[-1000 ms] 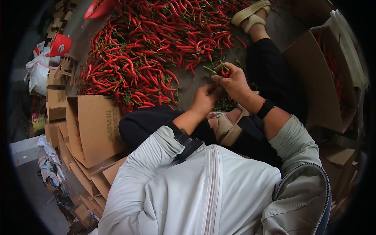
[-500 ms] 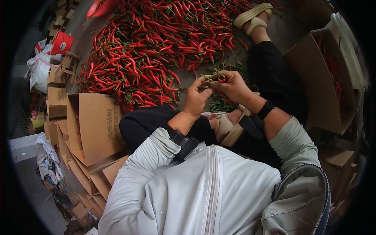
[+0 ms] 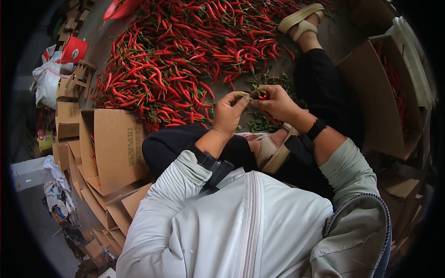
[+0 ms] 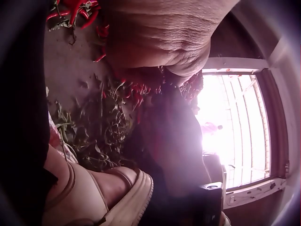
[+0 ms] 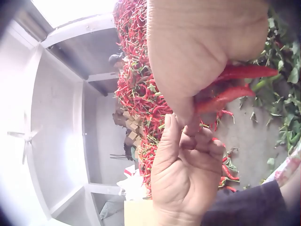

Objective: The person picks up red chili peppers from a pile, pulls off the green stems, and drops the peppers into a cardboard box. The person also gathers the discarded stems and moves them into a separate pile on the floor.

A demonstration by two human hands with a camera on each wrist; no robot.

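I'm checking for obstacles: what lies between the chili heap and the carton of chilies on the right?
The person's dark-trousered right leg, with floor and green leaves toward the chili heap; the head view shows this.

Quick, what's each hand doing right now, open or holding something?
Left hand: closed, thumb and finger pinching what looks like a green stem.
Right hand: closed, holding red chilies.
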